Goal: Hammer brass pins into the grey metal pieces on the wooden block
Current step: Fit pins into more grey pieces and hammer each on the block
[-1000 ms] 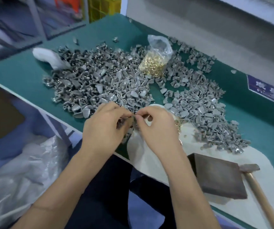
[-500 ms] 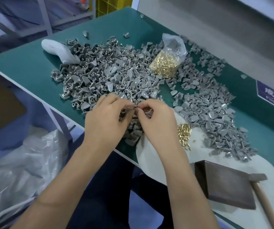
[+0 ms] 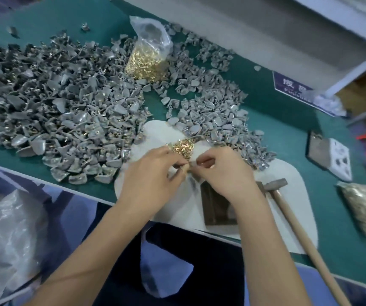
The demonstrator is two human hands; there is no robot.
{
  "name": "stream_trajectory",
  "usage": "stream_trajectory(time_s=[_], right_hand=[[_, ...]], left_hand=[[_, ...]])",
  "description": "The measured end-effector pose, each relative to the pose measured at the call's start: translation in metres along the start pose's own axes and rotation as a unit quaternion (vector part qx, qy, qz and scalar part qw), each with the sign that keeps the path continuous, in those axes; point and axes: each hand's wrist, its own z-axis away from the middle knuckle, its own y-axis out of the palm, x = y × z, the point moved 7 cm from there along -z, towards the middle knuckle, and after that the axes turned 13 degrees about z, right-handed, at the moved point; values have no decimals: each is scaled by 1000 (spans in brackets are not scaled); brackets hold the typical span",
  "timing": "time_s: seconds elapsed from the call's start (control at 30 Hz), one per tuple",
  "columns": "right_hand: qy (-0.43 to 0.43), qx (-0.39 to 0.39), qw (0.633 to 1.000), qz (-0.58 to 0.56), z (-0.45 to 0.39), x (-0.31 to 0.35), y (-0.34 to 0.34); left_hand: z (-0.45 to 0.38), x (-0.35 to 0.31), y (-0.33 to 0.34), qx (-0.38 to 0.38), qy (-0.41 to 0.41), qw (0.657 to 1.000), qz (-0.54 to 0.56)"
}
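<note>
Both hands — left hand [image 3: 153, 173], right hand [image 3: 224, 171] — have shifted from the grey metal pieces [image 3: 67, 111] toward the wooden block [image 3: 217, 206], pinching something small together; hammer [image 3: 288, 208] idle — hammering seems close.

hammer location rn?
Head view, lower right: the hammer lies untouched on the white mat, its head beside the wooden block just right of the right hand, its handle running toward the table's near edge.
</note>
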Motion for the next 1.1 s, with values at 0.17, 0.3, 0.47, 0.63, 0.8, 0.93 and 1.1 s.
stream_trajectory(time_s=[0.17,0.3,0.47,0.63,0.8,0.93,1.1], right_hand=[[2,4,999,37,-4,4,0],[-12,2,999,46,-7,10,-2],[-26,2,998,60,-10,14,3],[-19,-89,985,-147,-3,-29,-12],[-36,-230,914,-333,30,-90,-29],[-23,-241,899,-364,37,-104,-12],[0,-284,888,-362,41,-109,-2]], left_hand=[[-2,6,12,17,1,999,-30],[0,10,11,16,-16,1000,-19],[2,9,9,16,-23,999,-23],[3,4,9,12,-16,1000,-12],[-7,-6,24,51,-8,999,17],[-35,-22,48,93,14,995,-41],[-63,-31,71,130,5,984,-122]])
